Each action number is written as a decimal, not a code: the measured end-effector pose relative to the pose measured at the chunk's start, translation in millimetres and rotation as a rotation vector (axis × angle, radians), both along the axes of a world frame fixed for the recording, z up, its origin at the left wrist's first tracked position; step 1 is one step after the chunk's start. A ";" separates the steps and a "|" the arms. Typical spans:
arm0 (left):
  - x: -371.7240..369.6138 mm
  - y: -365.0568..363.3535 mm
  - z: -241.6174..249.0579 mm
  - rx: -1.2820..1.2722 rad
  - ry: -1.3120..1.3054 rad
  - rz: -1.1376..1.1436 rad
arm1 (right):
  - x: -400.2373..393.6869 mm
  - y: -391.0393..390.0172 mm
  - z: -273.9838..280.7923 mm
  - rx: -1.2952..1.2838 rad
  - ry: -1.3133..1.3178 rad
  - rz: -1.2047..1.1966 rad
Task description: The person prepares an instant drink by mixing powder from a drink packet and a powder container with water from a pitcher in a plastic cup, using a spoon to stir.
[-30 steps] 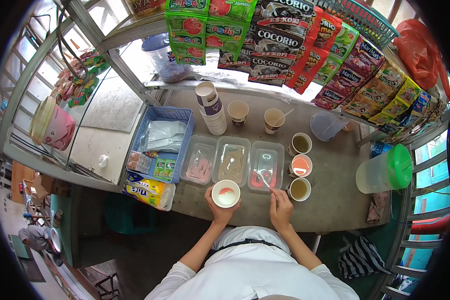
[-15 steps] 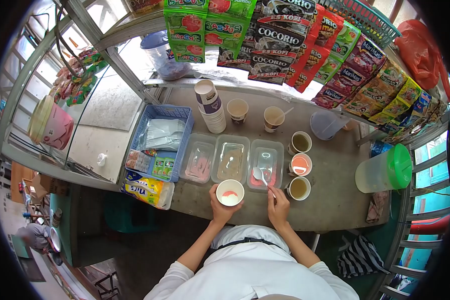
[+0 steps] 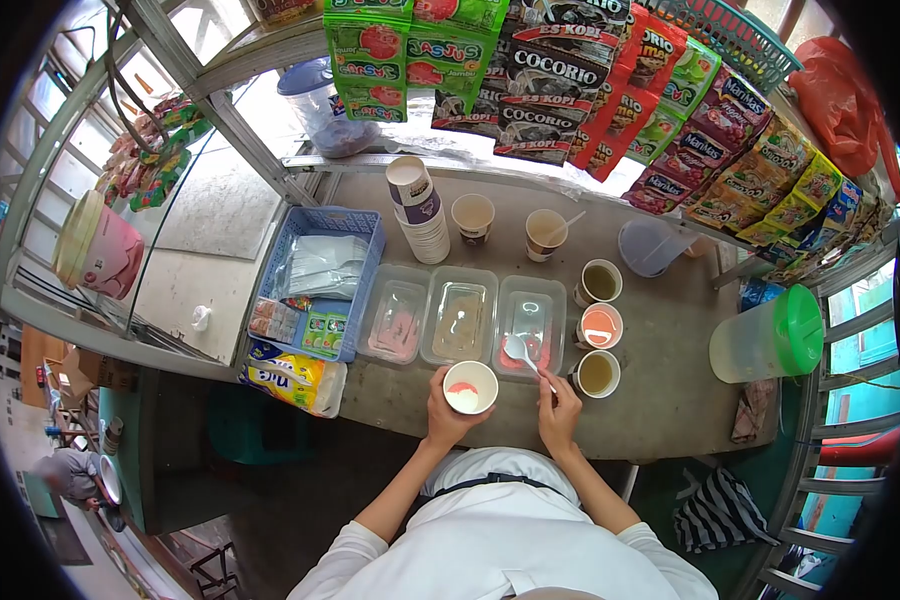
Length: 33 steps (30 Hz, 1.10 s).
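My left hand (image 3: 448, 412) is wrapped round a white paper cup (image 3: 470, 387) with some pink and white contents at its bottom. In my right hand (image 3: 559, 408) is the handle of a white spoon (image 3: 518, 350), whose bowl is over the right-hand clear tub (image 3: 528, 318) with pink contents. Two more clear tubs stand to its left, the middle one (image 3: 460, 316) with pale contents and the left one (image 3: 394, 318) with pink. Right of the tubs is a column of filled cups: a greenish one (image 3: 599, 283), an orange-pink one (image 3: 601, 327) and a yellowish-brown one (image 3: 597, 373).
A cup stack (image 3: 425, 225), an empty-looking cup (image 3: 473, 218) and a cup with a stirrer (image 3: 546, 234) stand behind. A blue basket (image 3: 367, 290) is left, a green-lidded jug (image 3: 760, 340) right. Sachets (image 3: 550, 80) hang overhead. A person (image 3: 70, 472) is far left.
The cup in my left hand has shifted slightly right and tilted. My right hand and the spoon have hardly moved.
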<state>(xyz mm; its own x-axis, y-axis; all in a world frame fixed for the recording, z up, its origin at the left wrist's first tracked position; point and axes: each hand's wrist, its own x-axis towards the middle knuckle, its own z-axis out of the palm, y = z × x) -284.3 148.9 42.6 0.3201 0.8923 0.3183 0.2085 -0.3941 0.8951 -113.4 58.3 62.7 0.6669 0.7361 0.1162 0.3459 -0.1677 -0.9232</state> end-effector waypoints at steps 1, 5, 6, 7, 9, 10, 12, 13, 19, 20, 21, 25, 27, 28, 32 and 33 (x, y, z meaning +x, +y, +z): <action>-0.4 -0.4 -1.5 -0.001 0.005 0.001 | -0.5 0.2 1.2 0.010 0.000 -0.002; -2.0 -1.4 -6.1 -0.012 0.028 0.004 | -0.3 -2.4 8.4 0.018 0.020 -0.006; -2.2 -1.4 -6.2 -0.016 0.035 0.004 | -0.8 -3.5 13.1 0.023 0.045 -0.013; -2.1 -1.1 -6.3 -0.031 0.040 0.008 | -1.9 -5.0 19.7 0.028 0.069 -0.021; -0.9 0.3 -6.6 -0.061 0.051 0.015 | -3.4 -8.8 31.9 0.049 0.106 -0.037; -0.6 0.8 -6.6 -0.064 0.063 0.023 | -4.1 -11.3 37.4 0.065 0.118 -0.046; -0.7 1.7 -6.6 -0.071 0.090 0.038 | -5.8 -16.7 48.9 0.108 0.145 -0.048; -0.6 1.6 -6.2 -0.080 0.087 0.037 | -6.6 -19.7 55.0 0.135 0.159 -0.043; 2.1 2.2 -0.5 -0.034 0.083 0.002 | -6.1 -31.0 82.5 0.194 0.050 0.189; 2.1 1.7 1.0 -0.040 0.077 -0.012 | -5.5 -31.9 84.5 0.180 0.008 0.255; 2.0 1.1 1.6 -0.046 0.072 -0.024 | -4.5 -29.9 87.2 0.164 -0.095 0.323; 0.5 -0.5 -3.9 -0.047 0.017 -0.058 | -4.1 -22.7 90.1 0.107 -0.320 0.478; -0.4 -1.0 -3.4 -0.057 -0.001 -0.075 | -7.1 -19.5 88.4 0.067 -0.345 0.507; -0.5 -1.1 -3.9 -0.033 0.000 -0.082 | -8.2 -15.9 88.2 0.037 -0.363 0.524; -0.5 -2.0 -5.0 0.013 -0.013 -0.123 | -12.7 -10.2 86.0 -0.014 -0.420 0.618; -1.2 -2.0 -4.7 0.013 -0.019 -0.133 | -13.5 -10.1 86.5 -0.009 -0.417 0.609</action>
<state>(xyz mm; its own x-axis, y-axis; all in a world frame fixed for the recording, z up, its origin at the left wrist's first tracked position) -285.5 146.9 37.9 0.4291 0.8381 0.3368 0.1365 -0.4288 0.8930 -126.9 48.2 149.2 0.0420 0.9639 0.2628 0.7020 0.1587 -0.6942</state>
